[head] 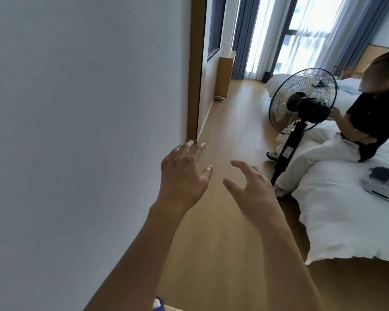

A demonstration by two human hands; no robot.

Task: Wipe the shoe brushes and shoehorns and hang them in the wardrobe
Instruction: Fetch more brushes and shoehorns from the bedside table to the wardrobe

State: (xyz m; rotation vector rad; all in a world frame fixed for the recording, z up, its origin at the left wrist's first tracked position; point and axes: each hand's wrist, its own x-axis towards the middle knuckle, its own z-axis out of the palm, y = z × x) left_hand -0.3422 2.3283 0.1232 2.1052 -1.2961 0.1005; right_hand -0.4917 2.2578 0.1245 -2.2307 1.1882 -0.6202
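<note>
1. Head view is being filled on its left side by a plain white wall (76, 131), which is ending at a brown wooden door frame (195, 70).
2. Both bare forearms are being held out over the wooden floor (231, 122), which is running away toward the window.
3. The left hand (182, 176) is being held open with fingers spread, back of the hand up, and nothing is being gripped; its fingertips are being seen just beside the foot of the door frame.
4. The right hand (254, 194) is being held near the left one but apart from it, fingers spread and slightly curled, and it too is being kept empty.
5. Shoe brushes, shoehorns and the wardrobe are not being shown anywhere in this view, so their place cannot be told.
6. A tall wooden cabinet (226, 75) is being seen against the far wall, with grey-blue curtains (243, 37) being lit by the bright window beyond it.
7. A black pedestal fan (301, 102) is being seen standing on the floor beside the bed.
8. A seated person (357, 122) in a dark top and white trousers is being seen on the white bed (335, 221), one hand being held at the fan.
9. A white and grey device (382, 185) is being seen lying on the bed at the right edge.
</note>
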